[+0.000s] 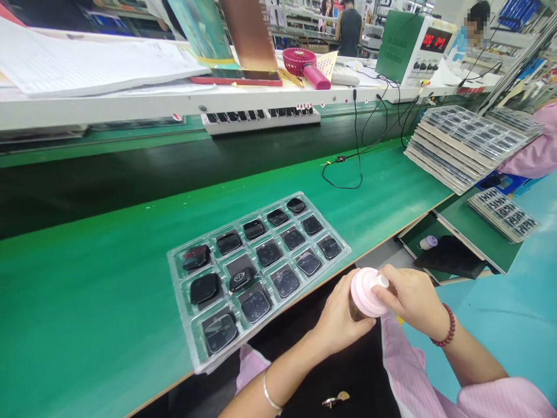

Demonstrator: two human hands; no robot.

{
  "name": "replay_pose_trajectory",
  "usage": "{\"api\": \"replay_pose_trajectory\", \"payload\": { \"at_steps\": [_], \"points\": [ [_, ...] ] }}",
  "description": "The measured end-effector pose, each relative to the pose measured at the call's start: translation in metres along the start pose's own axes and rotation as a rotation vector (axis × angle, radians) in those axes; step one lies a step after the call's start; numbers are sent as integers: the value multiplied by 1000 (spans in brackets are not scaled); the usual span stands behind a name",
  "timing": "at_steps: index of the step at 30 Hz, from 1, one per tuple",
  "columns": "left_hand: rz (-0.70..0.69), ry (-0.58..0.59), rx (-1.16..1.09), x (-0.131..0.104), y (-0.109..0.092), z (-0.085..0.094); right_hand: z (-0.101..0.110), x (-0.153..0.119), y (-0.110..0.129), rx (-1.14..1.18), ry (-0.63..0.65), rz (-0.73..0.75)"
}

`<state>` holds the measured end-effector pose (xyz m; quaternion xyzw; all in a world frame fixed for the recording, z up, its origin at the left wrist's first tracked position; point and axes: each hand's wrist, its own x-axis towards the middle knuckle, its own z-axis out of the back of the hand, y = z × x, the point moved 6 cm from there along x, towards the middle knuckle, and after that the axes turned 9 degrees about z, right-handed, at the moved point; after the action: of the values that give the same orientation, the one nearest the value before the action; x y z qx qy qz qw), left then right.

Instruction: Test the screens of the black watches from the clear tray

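Pink lid point(364, 292), white-tipped — green worktop point(108, 278), black pieces point(268, 252), clear tray point(179, 296), dark red bracelet point(453, 326), pink striped clothing point(402, 360)

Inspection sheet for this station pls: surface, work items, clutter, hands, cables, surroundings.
Surface: green table, tray along its front edge.
Work items: pink-lidded bottle, held off the table; black pieces in the tray's pockets.
Clutter: papers, phone and fan on the shelf.
Hands: left hand around the bottle, right hand at its lid.
Cables: black cable looped on the table.
Surroundings: stacked trays at right, pink sleeve beside them; people in the background.
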<state>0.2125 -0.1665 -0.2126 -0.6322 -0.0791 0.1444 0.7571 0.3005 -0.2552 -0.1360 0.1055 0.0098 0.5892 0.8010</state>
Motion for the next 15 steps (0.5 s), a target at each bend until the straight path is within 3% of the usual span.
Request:
{"api": "replay_pose_trajectory", "payload": {
  "at_steps": [6,11,15],
  "points": [
    [-22,193,-62,-2,-3,-1,13,-3,-3,218,91,91],
    [-53,177,-66,-6,2,20,39,-27,-65,194,12,-180],
    [44,228,-168,-14,31,30,50,-47,-121,25,-41,-382]
  ]
}}
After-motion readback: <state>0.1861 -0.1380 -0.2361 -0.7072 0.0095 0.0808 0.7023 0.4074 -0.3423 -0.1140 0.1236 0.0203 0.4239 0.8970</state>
